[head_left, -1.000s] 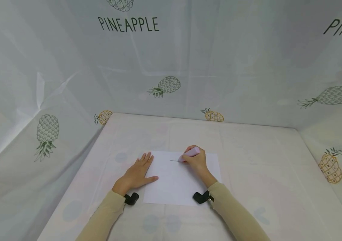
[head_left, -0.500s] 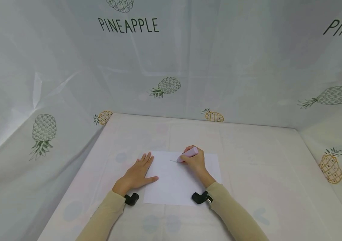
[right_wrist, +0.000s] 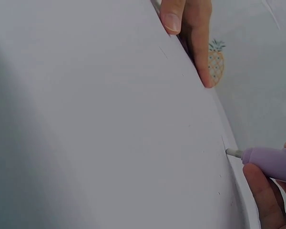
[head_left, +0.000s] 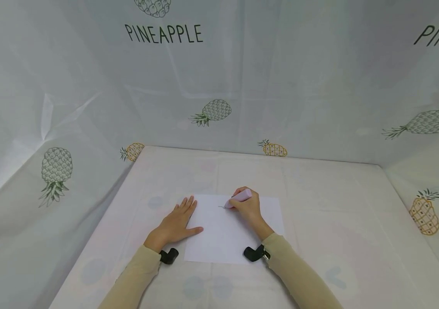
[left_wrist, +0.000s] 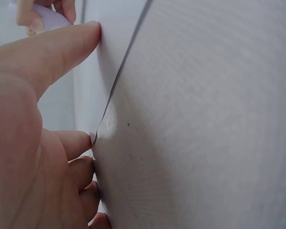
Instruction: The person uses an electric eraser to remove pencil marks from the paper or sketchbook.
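Observation:
In the head view my right hand (head_left: 249,207) grips a lilac electric eraser (head_left: 242,195), tilted, its narrow grey tip down on a white sheet of paper (head_left: 219,240). The tip meets the right end of a short thin pencil line (head_left: 221,206). The right wrist view shows the eraser's lilac body (right_wrist: 271,162) between thumb and fingers, with small dark crumbs on the paper near the tip. My left hand (head_left: 176,222) lies flat with fingers spread across the sheet's left edge. Its thumb (left_wrist: 71,45) rests on the paper, as the left wrist view shows.
A pale tablecloth (head_left: 327,206) with faint prints covers the table. Behind and at the sides hangs a whitish curtain (head_left: 300,77) with pineapple drawings and lettering. A black wrist camera (head_left: 169,256) sits at the left wrist, and another black camera (head_left: 253,254) at the right.
My right hand has slid slightly left with the electric eraser, its tip following the pencil line, which now shows shorter. The left hand stays in place.

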`<state>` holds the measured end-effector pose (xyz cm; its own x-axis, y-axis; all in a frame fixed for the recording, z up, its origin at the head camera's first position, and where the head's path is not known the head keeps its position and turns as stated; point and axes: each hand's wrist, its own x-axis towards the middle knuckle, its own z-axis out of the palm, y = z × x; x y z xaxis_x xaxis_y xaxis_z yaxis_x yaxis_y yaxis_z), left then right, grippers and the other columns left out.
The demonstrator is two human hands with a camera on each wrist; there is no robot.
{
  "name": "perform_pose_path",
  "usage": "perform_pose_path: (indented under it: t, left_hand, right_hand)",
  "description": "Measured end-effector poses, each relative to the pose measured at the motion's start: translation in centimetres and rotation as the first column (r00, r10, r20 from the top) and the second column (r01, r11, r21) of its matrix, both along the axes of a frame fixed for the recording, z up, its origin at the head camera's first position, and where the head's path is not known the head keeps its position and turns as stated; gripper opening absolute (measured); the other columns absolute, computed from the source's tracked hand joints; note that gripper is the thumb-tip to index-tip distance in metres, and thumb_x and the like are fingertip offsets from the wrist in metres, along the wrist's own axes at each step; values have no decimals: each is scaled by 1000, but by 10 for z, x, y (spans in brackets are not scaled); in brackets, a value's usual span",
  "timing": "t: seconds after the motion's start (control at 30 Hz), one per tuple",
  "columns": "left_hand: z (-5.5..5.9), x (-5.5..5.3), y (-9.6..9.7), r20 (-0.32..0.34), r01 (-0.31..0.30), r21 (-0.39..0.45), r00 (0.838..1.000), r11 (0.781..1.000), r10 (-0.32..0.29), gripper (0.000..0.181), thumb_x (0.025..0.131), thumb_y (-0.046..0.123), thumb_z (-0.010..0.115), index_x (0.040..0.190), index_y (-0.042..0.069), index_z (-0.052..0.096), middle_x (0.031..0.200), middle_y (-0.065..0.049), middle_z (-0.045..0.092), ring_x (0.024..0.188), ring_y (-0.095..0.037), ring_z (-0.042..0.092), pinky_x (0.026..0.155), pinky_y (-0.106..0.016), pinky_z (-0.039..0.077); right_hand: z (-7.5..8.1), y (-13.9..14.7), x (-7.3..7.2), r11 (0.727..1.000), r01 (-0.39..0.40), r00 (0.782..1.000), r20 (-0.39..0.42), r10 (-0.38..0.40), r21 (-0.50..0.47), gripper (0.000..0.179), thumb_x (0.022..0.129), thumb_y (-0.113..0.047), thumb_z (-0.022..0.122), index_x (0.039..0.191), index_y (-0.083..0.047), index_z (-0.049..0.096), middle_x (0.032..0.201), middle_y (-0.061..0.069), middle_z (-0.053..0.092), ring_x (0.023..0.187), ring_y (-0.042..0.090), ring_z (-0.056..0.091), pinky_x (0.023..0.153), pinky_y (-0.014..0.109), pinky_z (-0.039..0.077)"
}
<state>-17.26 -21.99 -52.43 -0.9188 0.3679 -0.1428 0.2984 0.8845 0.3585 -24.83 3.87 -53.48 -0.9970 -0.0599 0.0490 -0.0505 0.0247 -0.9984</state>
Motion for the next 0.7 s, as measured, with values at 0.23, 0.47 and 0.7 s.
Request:
perform_pose_path:
  t: [0.23,0.47,0.7]
  left_hand:
    - [1,-1,0,6,-3,2,1000,1000,3,96,94,57,60,158,-1,18,165,-16,8,151,-34,6,120,-51,13]
    - [4,1,1,12,-8,-7,1000,1000,8,96,94,57,60,158,0,17,165,-16,7,151,-34,6,120,-51,13]
    - [3,1,-1,3,11,7,1000,1000,-11,96,95,58,58,157,-2,17,165,-19,8,151,-36,7,120,-53,14]
  right_hand:
    - [0,-3,1,1000,10,1000,-10,-11,-11,22,70,15,75,89,11,64,85,13,63,77,20,60,58,33,60]
    - [1,-2,4,999,30,998,-49,-30,-15,21,68,14,74,84,6,65,83,14,63,76,23,61,56,33,59]
    - [1,2,3,999,45,997,-68,-44,9,21,67,15,74,83,6,65,80,14,63,73,22,61,55,33,59]
